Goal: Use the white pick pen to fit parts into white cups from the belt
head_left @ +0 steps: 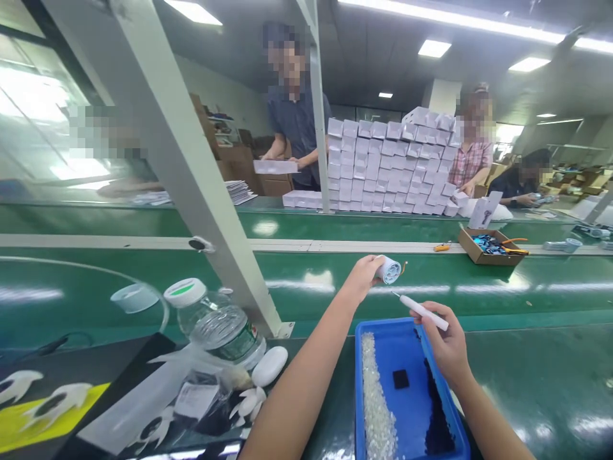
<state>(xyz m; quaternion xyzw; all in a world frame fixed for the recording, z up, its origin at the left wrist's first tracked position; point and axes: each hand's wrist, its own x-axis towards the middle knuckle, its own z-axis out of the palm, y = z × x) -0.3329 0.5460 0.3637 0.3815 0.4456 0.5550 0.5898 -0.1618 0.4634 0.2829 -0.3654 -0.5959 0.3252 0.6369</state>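
Observation:
My left hand [363, 276] is raised over the green belt and grips a small white roll [389, 269] by its end. Close to its right, my right hand [443, 342] is closed around a slim white pen-like tool [421, 311], whose fine tip points up and left toward the roll. Both hands hover above the far end of a blue tray [410, 358]. The tray holds a strip of tiny clear pieces [377, 402] on its left side, a small black square [400, 379] in the middle and dark pieces [435, 415] along its right side.
A water bottle [218, 322], a white oval case [269, 365] and plastic bags lie at the left near a slanted metal post [191, 166]. Across the belt stand a stack of white boxes [393, 166], a cardboard box with pliers [491, 245] and several people at work.

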